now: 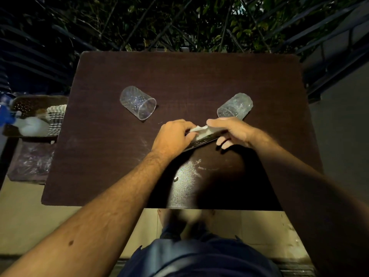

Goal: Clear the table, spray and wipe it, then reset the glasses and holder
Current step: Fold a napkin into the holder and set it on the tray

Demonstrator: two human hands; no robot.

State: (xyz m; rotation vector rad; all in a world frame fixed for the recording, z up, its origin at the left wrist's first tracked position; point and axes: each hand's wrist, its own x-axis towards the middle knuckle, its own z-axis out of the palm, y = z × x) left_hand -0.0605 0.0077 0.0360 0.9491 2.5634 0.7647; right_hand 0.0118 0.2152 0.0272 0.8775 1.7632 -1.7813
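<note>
Two clear textured glasses stand upside down on the dark brown table [111,156]: one glass [137,102] at centre left, the other glass [235,106] at centre right. Just in front of them, both hands meet over a dark perforated napkin holder [203,141] with white paper napkins [200,131] in it. My left hand [173,134] grips the holder's left end and pinches the napkins. My right hand [232,131] grips its right end, fingers curled under it. Much of the holder is hidden by the hands.
White smears and crumbs [189,172] mark the tabletop near the front edge. To the left, a side stand carries a brown basket [30,103], a white cloth [33,126], a striped cloth [57,118] and a blue spray bottle [5,114]. Foliage and railings lie beyond.
</note>
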